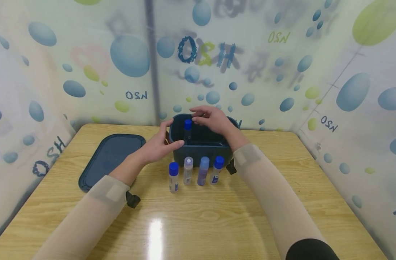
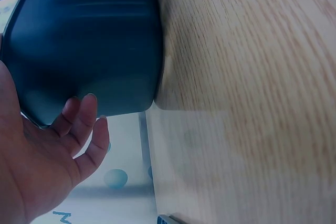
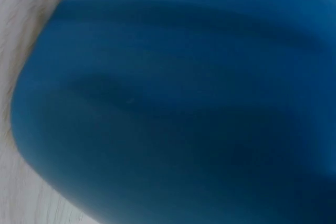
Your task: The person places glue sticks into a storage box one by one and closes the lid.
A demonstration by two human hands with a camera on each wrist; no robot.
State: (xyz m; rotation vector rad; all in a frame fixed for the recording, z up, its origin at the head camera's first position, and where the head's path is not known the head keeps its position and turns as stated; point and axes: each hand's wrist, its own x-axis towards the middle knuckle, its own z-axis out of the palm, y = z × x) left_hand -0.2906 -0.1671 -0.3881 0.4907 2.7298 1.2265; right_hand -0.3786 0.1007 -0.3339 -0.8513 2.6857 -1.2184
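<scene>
A dark blue-green bin [image 1: 202, 153] stands at the table's back, its wall filling most of the right wrist view. Inside, near its left end, a blue-capped glue stick [image 1: 187, 125] stands upright. My left hand [image 1: 159, 144] rests at the bin's left end, thumb along the front rim. In the left wrist view, its other fingers [image 2: 86, 119] bend loosely beside the wall. Above the opening, my right hand [image 1: 214, 121] points left with loosely extended fingers, tips just right of the blue cap. Several more glue sticks [image 1: 173, 177] stand upright before the bin.
A flat dark lid [image 1: 114, 155] lies on the wooden table [image 1: 198, 220] to the left of the bin. Patterned curtains [image 1: 262, 65] with blue and green spots hang behind the table and along both sides.
</scene>
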